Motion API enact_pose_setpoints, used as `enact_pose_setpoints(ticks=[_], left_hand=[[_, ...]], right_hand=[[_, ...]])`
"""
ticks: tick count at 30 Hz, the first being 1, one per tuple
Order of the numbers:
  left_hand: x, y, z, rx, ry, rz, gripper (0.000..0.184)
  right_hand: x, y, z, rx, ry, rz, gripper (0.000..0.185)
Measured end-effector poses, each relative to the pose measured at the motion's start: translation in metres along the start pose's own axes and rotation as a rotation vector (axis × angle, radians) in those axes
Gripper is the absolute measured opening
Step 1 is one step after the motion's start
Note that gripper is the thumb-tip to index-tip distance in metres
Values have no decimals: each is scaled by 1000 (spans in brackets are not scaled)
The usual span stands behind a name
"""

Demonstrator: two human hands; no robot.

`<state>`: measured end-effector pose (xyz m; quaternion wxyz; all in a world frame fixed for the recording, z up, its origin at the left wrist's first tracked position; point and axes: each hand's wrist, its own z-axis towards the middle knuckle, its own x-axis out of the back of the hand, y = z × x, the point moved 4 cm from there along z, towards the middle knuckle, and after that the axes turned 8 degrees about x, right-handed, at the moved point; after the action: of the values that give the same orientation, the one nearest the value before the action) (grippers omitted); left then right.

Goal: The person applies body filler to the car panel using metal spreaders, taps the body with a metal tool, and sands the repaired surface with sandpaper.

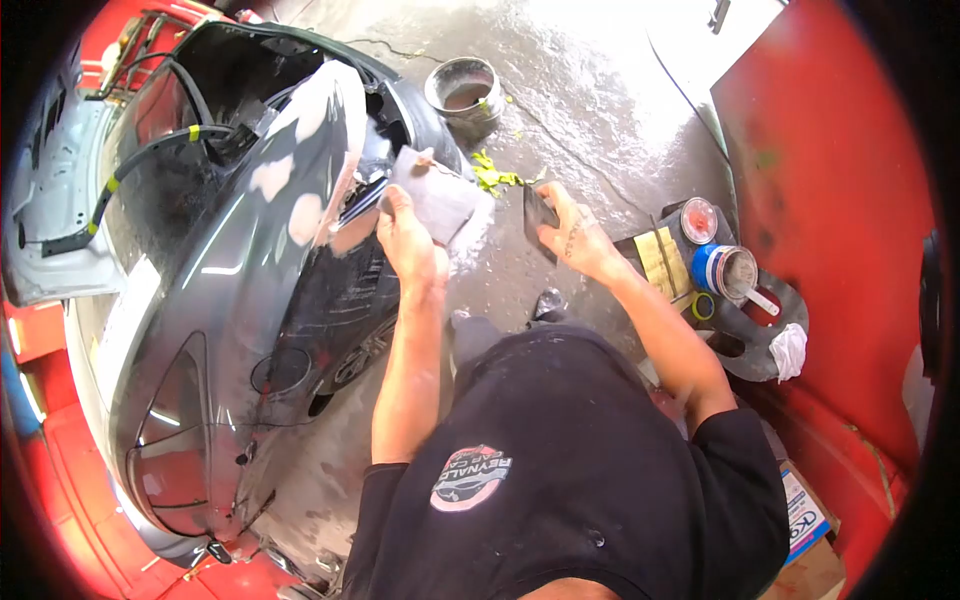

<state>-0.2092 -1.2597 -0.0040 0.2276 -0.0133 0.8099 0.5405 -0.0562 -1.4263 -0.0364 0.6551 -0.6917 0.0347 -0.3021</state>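
My left hand (412,245) pinches a pale grey sheet of sandpaper (438,198) between thumb and fingers, beside the rear corner of a dark car (235,255). Light filler patches (306,218) and sanded areas mark the car's body panel. My right hand (582,238) grips a dark, flat sanding block (538,215), held apart from the sheet. Its underside is hidden from me. Scraps of yellow-green tape or paper (490,176) lie on the floor beyond both hands.
An open bucket (464,90) stands on the floor ahead. To my right, a stand (790,300) holds an open blue-labelled can (722,270), a red-topped container (699,220) and a white rag (789,350). A red wall (840,190) rises beyond. A cardboard box (805,520) sits behind my right elbow.
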Motion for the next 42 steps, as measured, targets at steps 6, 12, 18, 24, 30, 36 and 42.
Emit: enact_pose_setpoints(ticks=[6, 12, 18, 24, 30, 36, 42], left_hand=[[-21, -24, 10, 197, 245, -290, 38], [-41, -27, 22, 287, 197, -306, 35], [-81, -20, 60, 54, 77, -99, 39], [-106, -23, 119, 55, 103, 20, 39], [-126, -31, 194, 63, 25, 42, 33], [-178, -57, 224, 240, -113, 327, 30], [-207, -66, 325, 503, -69, -151, 27]], right_hand=[[-17, -57, -11, 497, 323, -328, 41], [12, 3, 37, 379, 463, -384, 40], [32, -24, 70, 680, 229, -542, 37], [37, -8, 146, 730, -8, -538, 45], [58, 14, 261, 714, -22, -527, 43], [125, 108, 380, 387, -14, -299, 35], [223, 189, 463, -138, 71, 210, 31]])
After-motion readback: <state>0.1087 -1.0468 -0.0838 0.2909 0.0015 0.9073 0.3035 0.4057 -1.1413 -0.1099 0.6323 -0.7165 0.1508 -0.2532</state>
